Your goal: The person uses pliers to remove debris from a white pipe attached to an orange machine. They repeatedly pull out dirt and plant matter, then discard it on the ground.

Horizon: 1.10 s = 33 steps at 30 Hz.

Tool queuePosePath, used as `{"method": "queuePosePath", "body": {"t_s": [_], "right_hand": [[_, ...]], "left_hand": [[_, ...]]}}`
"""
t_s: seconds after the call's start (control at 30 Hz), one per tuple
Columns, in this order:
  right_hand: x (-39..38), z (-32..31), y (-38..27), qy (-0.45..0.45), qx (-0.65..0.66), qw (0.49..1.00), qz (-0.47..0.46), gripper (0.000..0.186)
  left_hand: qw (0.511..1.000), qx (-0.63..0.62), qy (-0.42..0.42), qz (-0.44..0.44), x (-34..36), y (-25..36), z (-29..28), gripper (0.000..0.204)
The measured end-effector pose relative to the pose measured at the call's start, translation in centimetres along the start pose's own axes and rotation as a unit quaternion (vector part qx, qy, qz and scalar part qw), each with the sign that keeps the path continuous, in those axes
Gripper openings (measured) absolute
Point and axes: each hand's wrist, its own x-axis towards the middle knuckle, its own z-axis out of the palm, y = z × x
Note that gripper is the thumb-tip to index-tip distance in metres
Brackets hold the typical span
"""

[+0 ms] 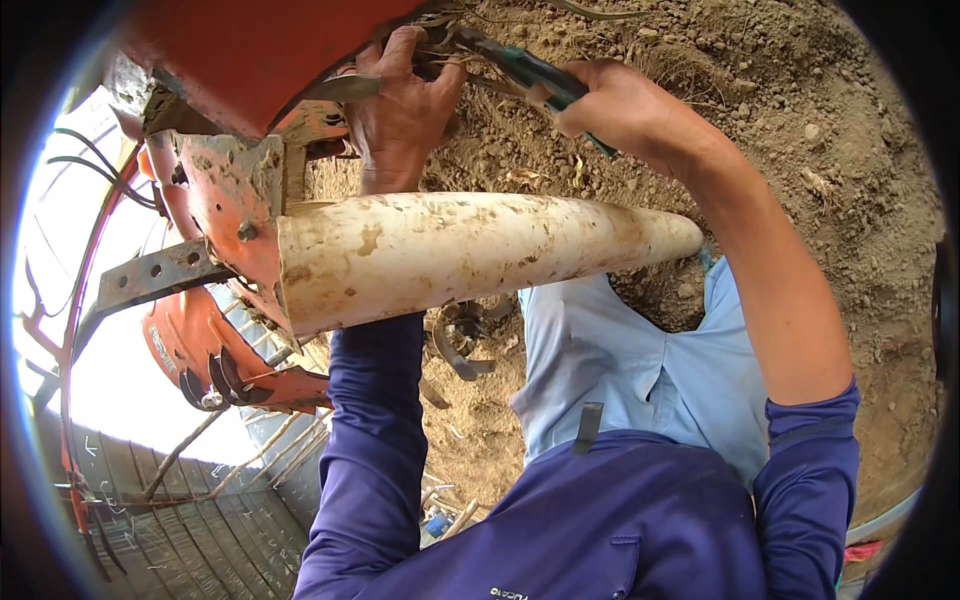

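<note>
My right hand (625, 110) is closed round the dark, green-edged handles of a pair of pliers (520, 66). The jaws point up and left to the wires and metal parts under an orange machine cover (270, 50). Beside the jaws, my left hand (400, 118) is bent round something among these parts; the cover and the fingers hide what it grips. A curved metal blade (345, 88) lies against its fingers. Over my left forearm stretches a mud-stained white pipe (470, 240), its left end against a dirty orange bracket (225, 190).
Loose brown soil (800, 110) lies beyond the pipe and to the right. At left are a drilled steel bar (165, 272), another orange machine part (205, 340) and thin cables (110, 165). A curved metal tine (455, 350) is below the pipe, near my legs (600, 350).
</note>
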Motion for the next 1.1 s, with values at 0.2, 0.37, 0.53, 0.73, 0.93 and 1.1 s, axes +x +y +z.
{"method": "queuePosePath", "body": {"t_s": [0.2, 0.37, 0.53, 0.73, 0.93, 1.1], "right_hand": [[0.7, 0.8, 1.0, 0.026, 0.057, 0.998, -0.002, 0.050], [0.8, 2.0, 1.2, 0.040, 0.123, 0.992, -0.011, 0.046], [1.4, 2.3, 1.4, 0.078, -0.100, 0.991, -0.047, 0.037], [1.6, 2.5, 2.3, 0.124, -0.223, 0.960, -0.117, 0.030], [1.2, 2.5, 1.7, 0.107, -0.185, 0.972, -0.096, 0.029], [1.0, 2.4, 1.1, 0.094, -0.204, 0.971, -0.085, 0.025]], "left_hand": [[0.999, -0.012, 0.009, -0.035, -0.1, -0.3, 0.3, 0.040], [1.000, 0.008, 0.000, -0.022, -0.1, 0.7, -0.4, 0.041], [0.999, -0.007, -0.006, -0.042, 0.1, 1.4, -0.8, 0.046], [1.000, -0.007, 0.008, -0.030, 0.0, 1.4, -0.7, 0.048], [1.000, 0.003, 0.004, -0.026, 0.4, 1.4, -0.7, 0.054], [1.000, 0.008, -0.002, -0.021, 0.4, 1.7, -1.1, 0.060]]}}
